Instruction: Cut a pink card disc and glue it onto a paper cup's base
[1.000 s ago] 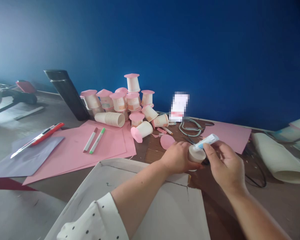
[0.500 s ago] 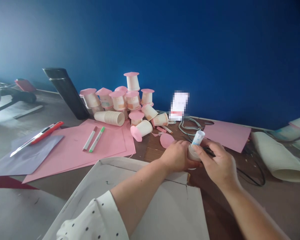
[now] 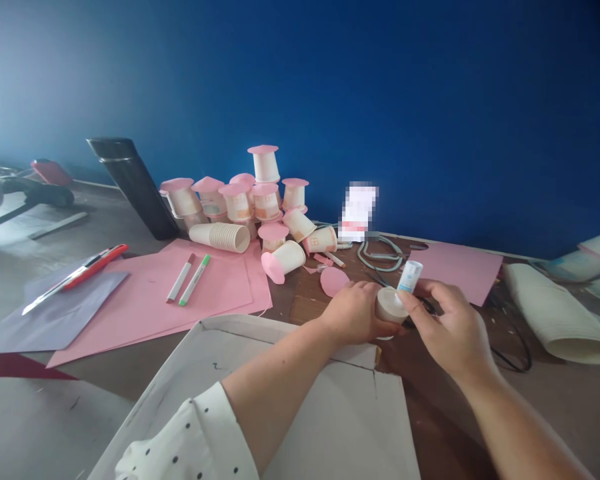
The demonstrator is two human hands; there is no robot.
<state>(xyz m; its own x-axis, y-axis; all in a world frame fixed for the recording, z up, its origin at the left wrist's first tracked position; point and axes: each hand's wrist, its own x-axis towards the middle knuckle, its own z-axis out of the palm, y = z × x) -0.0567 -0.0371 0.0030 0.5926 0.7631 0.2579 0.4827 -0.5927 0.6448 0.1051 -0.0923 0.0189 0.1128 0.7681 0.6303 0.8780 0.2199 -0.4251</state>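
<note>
My left hand is wrapped round an upside-down paper cup, its round base facing up. In my right hand a white glue stick with blue print is pinched between thumb and fingers, its lower end at the right edge of the cup's base. Just beyond my left hand lies a pink paper disc. Behind it are several paper cups with pink paper tops, some stacked, others tipped over, such as the cup lying on its side.
A white board lies under my left forearm. Leftward are pink sheets, two markers, a red-handled cutter and a black flask. A phone, grey cable and nested cups are farther right.
The glue stick in my right hand has moved right across the cup's base, uncovering more of it. My left hand stays on the cup.
</note>
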